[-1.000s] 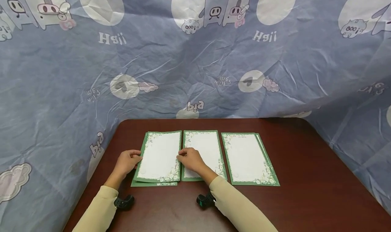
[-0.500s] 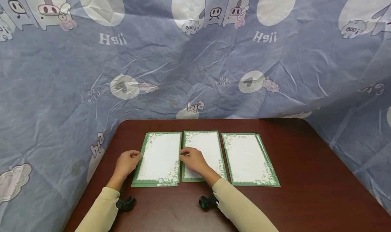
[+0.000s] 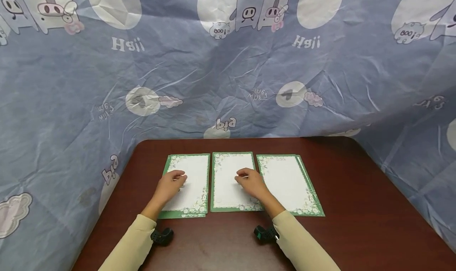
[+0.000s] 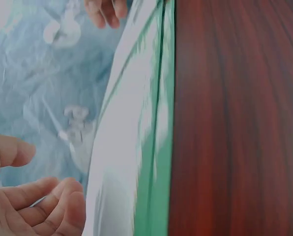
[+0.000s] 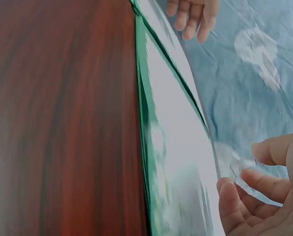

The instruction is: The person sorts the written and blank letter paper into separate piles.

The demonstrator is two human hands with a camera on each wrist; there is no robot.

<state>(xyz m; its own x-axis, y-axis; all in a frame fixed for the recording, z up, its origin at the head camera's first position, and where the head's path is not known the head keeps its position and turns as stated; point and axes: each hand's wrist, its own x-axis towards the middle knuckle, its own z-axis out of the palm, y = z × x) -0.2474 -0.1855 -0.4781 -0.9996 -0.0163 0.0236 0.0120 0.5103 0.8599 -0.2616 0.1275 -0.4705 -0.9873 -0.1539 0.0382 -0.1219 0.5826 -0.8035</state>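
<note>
Three places on the table hold white sheets of paper with green floral borders. My left hand [image 3: 171,186] hovers over the left sheet [image 3: 196,176], its fingers loosely bent with nothing between them; the left wrist view shows the gap between that thumb and the fingertips [image 4: 75,209]. A second sheet's green edge peeks out below the left one. Over the middle sheet [image 3: 226,187] is my right hand [image 3: 253,184], likewise loosely curled and holding nothing. The right sheet [image 3: 283,180] lies partly behind the right forearm, with another sheet's edge showing along its right side.
The dark red-brown table [image 3: 363,223] has rounded far corners. Behind it hangs a wrinkled blue cloth [image 3: 228,65] printed with cartoon figures. Black devices are strapped at the left wrist [image 3: 162,236] and the right wrist [image 3: 266,234].
Both hands have left the side edges of the left sheet and moved right. The left sheet now lies almost flush over the one beneath it, having shifted slightly down earlier.
</note>
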